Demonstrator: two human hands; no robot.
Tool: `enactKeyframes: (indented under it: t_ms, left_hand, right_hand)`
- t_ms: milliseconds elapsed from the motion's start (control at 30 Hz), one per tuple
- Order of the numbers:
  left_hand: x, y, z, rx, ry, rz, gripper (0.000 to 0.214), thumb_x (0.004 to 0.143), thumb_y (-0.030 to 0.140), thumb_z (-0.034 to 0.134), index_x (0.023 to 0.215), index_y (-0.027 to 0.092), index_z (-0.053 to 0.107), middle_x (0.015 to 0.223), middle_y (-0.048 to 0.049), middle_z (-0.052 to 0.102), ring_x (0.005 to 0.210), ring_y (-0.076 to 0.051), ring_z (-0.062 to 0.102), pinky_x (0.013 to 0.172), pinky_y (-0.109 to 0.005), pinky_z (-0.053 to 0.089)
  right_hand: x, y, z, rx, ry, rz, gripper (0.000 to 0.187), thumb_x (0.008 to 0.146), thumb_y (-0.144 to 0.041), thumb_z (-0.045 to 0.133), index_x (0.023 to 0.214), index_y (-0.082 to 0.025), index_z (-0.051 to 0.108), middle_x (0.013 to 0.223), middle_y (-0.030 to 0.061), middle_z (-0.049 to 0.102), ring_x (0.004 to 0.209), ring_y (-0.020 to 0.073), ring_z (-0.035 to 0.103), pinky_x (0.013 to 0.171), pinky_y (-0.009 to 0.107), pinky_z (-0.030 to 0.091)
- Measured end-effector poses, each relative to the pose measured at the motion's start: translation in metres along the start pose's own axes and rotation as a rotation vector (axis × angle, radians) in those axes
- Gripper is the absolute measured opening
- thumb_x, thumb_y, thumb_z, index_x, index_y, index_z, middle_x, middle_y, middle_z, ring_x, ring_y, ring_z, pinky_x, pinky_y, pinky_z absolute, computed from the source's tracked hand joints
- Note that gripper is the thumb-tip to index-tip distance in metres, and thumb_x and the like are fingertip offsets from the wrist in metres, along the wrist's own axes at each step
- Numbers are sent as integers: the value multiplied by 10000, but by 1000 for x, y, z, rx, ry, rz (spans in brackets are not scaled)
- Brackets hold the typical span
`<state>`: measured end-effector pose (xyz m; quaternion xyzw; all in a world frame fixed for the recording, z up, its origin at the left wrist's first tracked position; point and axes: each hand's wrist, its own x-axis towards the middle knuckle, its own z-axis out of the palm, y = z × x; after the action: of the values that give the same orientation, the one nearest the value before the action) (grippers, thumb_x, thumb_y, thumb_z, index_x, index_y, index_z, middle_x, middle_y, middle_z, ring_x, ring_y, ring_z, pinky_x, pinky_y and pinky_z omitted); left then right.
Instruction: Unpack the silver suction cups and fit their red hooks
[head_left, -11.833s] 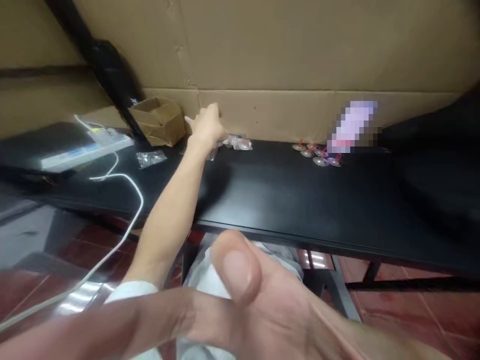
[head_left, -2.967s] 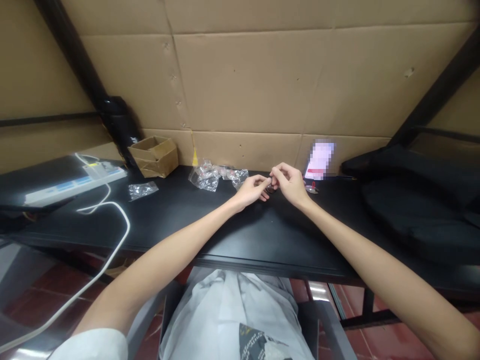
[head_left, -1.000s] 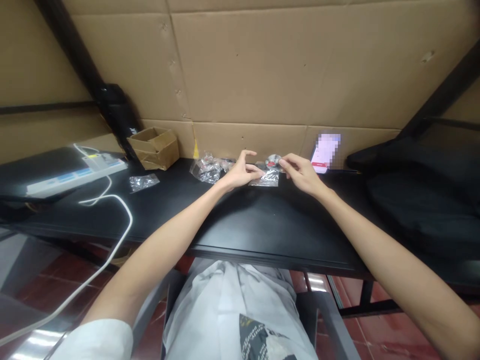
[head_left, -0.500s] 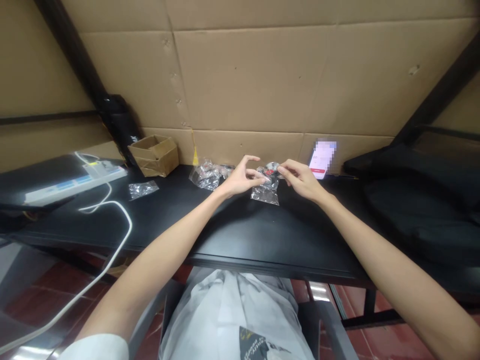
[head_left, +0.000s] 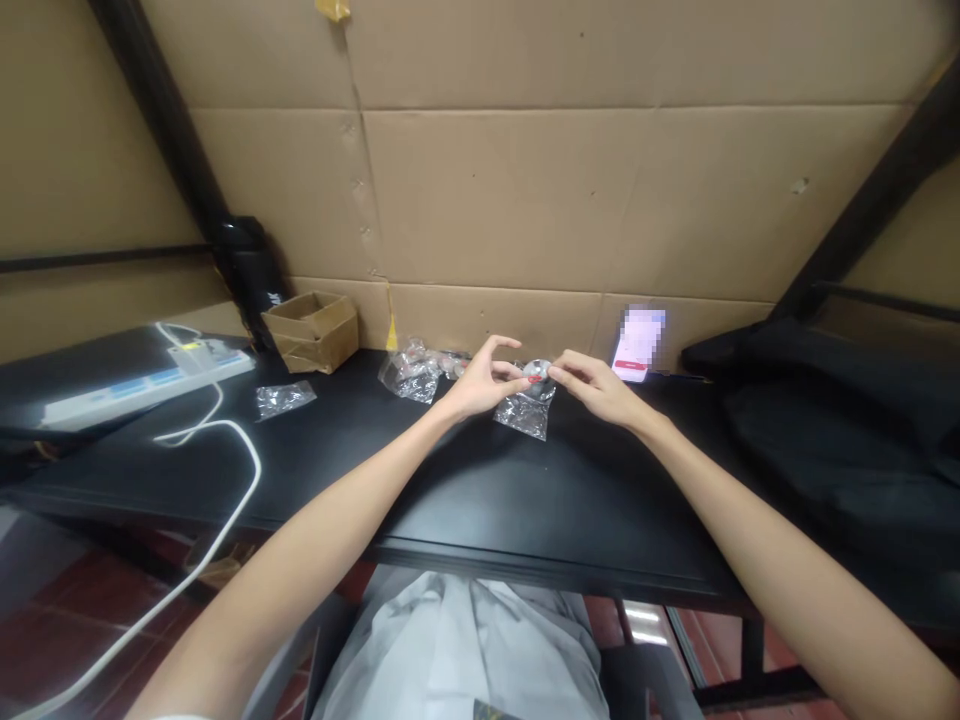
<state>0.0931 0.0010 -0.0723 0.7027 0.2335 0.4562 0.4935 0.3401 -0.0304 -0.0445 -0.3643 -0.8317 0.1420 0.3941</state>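
Observation:
Between my hands is a small round silvery disc (head_left: pixel 541 370) with a red part on its lower left side; its exact kind is too small to tell. My right hand (head_left: pixel 596 388) pinches the disc's right edge between thumb and fingertips. From the other side, my left hand (head_left: pixel 486 382) brings thumb and a finger together at the red part, with the index finger raised and curved above. Directly below the disc, a clear plastic bag (head_left: pixel 525 415) lies on the black table (head_left: pixel 480 510); whether a finger touches it cannot be made out.
Left of my hands sit several clear bags with small parts (head_left: pixel 412 372) and a flat clear packet (head_left: pixel 285 399). Farther left stand an open cardboard box (head_left: pixel 313 335), a black bottle (head_left: pixel 251 265) and a power strip (head_left: pixel 150 385) with a white cable. A lit phone (head_left: pixel 637 345) leans behind; black cloth (head_left: pixel 832 430) lies right.
My right hand has brought the disc slightly left and toward me, up to my left thumb and finger. The whole view has shifted, so the table sits lower in it.

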Motion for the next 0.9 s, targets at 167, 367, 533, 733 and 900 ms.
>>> enactKeyframes:
  t_ms: [167,367,533,733,900]
  left_hand:
    - [0,1,2,-20,-25,29,723,806,363,945,1356,215,500,921,-43,754,873,-181,763,856,-325,562]
    - [2,-5,0,-33,-75,62,744,778,361,969,1362,216,531,997,-59,752,960,-207,782,964,-394,589]
    - [5,-9,1,-106,-81,75,744,783,395,969,1349,221,519,1141,-125,790,1096,-246,781,1032,-424,571]
    - [4,-3,5,-77,28,32,596,881,471,877,1323,210,574,1102,-117,814,1045,-219,789,987,-369,569]
    - [1,4,15,4,132,22,411,929,291,807,1280,206,610,1042,-104,833,1028,-232,812,974,-363,586]
  right_hand:
    - [0,-1,-3,-48,-72,-21,468,1070,-628,562,917,-217,727,947,36,558,842,206,576,796,359,460]
    - [-2,-8,0,-139,-159,-59,445,1107,-583,481,956,-226,699,1084,76,570,941,238,618,942,423,524]
    - [-4,-14,-2,-326,-178,-78,416,1138,-517,421,1066,-247,730,1234,105,606,953,244,679,935,420,550]
    - [-6,-15,-6,-487,-130,-118,410,1152,-494,408,1161,-258,744,1334,115,604,937,234,716,861,397,569]
    - [-6,-14,-6,-563,-141,-150,407,1156,-482,407,1172,-266,752,1324,110,628,909,225,726,790,367,568]
